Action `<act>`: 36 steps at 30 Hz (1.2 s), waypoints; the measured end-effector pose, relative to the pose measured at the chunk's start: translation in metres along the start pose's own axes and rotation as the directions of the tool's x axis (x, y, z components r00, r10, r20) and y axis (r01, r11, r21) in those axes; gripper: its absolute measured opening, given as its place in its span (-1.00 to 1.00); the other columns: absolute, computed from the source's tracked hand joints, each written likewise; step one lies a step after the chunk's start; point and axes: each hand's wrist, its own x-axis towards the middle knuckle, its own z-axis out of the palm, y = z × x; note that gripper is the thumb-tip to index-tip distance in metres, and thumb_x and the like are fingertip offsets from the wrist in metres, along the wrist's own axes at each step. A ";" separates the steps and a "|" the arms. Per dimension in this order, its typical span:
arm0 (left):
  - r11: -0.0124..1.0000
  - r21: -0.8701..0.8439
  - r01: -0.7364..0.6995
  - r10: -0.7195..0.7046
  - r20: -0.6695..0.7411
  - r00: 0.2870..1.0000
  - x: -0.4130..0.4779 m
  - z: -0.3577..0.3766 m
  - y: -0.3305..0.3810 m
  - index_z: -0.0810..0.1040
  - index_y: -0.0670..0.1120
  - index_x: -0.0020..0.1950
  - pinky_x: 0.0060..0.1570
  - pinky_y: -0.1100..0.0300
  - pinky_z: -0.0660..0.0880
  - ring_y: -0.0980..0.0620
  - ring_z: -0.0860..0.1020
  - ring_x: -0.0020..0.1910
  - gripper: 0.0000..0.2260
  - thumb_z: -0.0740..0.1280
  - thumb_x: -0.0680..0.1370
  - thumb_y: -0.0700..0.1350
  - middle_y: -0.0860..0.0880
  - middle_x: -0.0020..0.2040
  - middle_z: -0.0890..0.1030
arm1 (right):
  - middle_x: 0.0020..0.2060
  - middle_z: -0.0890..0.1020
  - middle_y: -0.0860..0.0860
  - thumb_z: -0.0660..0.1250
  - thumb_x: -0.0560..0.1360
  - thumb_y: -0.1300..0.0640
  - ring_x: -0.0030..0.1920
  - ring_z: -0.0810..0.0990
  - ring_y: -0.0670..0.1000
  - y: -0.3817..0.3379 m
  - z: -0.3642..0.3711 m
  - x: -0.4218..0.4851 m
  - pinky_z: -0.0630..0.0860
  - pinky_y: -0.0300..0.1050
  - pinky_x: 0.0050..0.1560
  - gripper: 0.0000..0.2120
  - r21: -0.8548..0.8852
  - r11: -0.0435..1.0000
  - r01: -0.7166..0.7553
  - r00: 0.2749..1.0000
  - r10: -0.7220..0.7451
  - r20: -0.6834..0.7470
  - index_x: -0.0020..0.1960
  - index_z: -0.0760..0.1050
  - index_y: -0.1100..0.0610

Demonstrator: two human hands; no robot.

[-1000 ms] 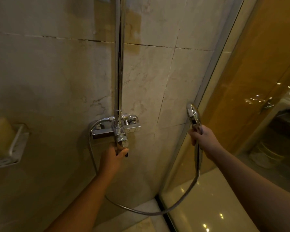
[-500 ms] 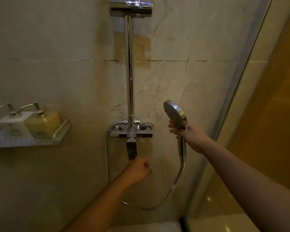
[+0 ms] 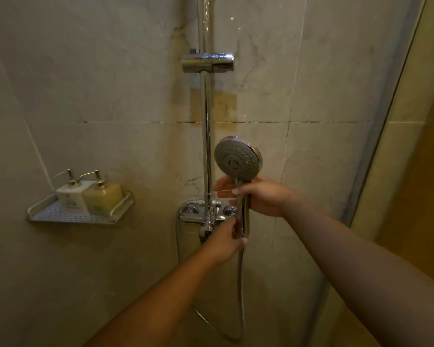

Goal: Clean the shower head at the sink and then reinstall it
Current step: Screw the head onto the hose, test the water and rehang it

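The chrome shower head [image 3: 237, 160] stands upright in front of the wall, its round spray face turned toward me. My right hand [image 3: 259, 196] is wrapped around the upper part of its handle. My left hand [image 3: 224, 242] grips the bottom of the handle, where the metal hose [image 3: 241, 291] joins it. The hose loops down and back up to the chrome mixer valve [image 3: 206, 214]. Above, an empty holder bracket [image 3: 207, 62] sits on the vertical rail [image 3: 206, 126].
A perforated metal shelf [image 3: 73, 216] on the left wall carries two pump bottles [image 3: 103, 196]. A glass shower partition [image 3: 386, 136] runs along the right. Marble tile wall lies behind everything.
My left hand has left the valve lever and risen to the base of the handle. My right hand turned the shower head so that its face points at me; the view tilted upward.
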 end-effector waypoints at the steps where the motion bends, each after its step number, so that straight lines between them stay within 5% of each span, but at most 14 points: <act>1: 1.000 -0.022 -0.003 0.003 -0.002 1.000 -0.001 -0.002 0.002 0.44 0.03 0.25 0.26 -0.04 0.52 0.01 0.58 0.17 -0.67 0.37 0.54 -0.24 -0.04 0.17 0.62 | 0.31 0.57 0.22 0.19 0.56 0.40 0.33 0.55 0.15 -0.003 0.002 0.002 0.43 0.13 0.34 -0.63 -0.002 1.000 -0.003 1.000 0.003 0.007 0.36 0.45 0.32; 6: 0.996 -0.087 -0.030 0.029 -0.008 1.000 -0.004 -0.015 0.003 0.46 0.00 0.28 0.18 0.00 0.58 -0.03 0.61 0.15 -0.69 0.38 0.55 -0.17 -0.07 0.17 0.62 | 0.26 0.60 0.23 0.24 0.58 0.35 0.27 0.61 0.17 -0.009 0.012 0.011 0.56 -0.02 0.10 -0.67 0.139 0.990 0.003 0.997 0.007 -0.071 0.34 0.47 0.29; 11: 0.992 -0.119 -0.032 0.031 -0.012 0.999 -0.006 -0.023 -0.001 0.48 -0.11 0.25 0.00 0.07 0.65 -0.05 0.66 0.05 -0.73 0.38 0.56 -0.20 -0.11 0.12 0.64 | 0.22 0.63 0.17 0.35 0.57 0.18 0.23 0.62 0.15 0.007 0.013 0.007 0.58 0.06 0.18 -0.64 0.135 0.989 -0.054 0.981 0.078 -0.180 0.35 0.46 0.19; 15: 0.992 -0.110 -0.058 0.054 -0.037 0.998 -0.004 -0.034 0.001 0.47 -0.04 0.26 -0.06 0.12 0.65 0.01 0.65 0.03 -0.71 0.37 0.56 -0.23 -0.05 0.11 0.64 | 0.17 0.62 0.18 0.41 0.53 0.13 0.13 0.65 0.14 0.018 0.017 0.000 0.62 0.07 0.17 -0.73 -0.023 0.993 -0.116 0.963 0.106 -0.247 0.21 0.48 0.06; 20: 0.995 -0.084 -0.061 0.058 -0.039 0.998 0.001 -0.051 0.008 0.48 -0.03 0.28 -0.01 0.00 0.66 0.01 0.66 0.03 -0.68 0.40 0.54 -0.18 -0.03 0.11 0.64 | 0.09 0.59 0.06 0.43 0.52 0.03 0.06 0.63 0.02 0.010 0.030 0.002 0.64 -0.03 0.06 -0.56 -0.321 0.944 -0.074 0.921 -0.059 -0.385 0.35 0.38 -0.01; 28: 0.989 -0.104 -0.107 0.108 0.012 0.994 0.014 -0.063 0.023 0.51 -0.03 0.24 -0.07 0.05 0.67 -0.01 0.67 -0.04 -0.73 0.39 0.55 -0.17 -0.04 0.06 0.65 | -0.12 0.59 0.04 0.42 0.52 0.15 -0.08 0.64 0.03 -0.002 0.036 0.009 0.66 0.02 -0.02 -0.70 -0.412 0.907 -0.083 0.884 -0.124 -0.450 0.21 0.46 0.12; 36: 0.964 -0.219 -0.150 0.144 -0.042 0.989 0.042 -0.071 0.070 0.51 -0.12 0.26 0.04 0.02 0.63 -0.05 0.66 0.04 -0.74 0.34 0.58 -0.13 -0.11 0.10 0.66 | -0.02 0.54 0.09 0.41 0.53 0.19 -0.05 0.62 0.04 -0.066 0.003 0.020 0.67 -0.11 -0.16 -0.70 -0.478 0.877 -0.049 0.825 -0.235 -0.515 0.23 0.44 0.11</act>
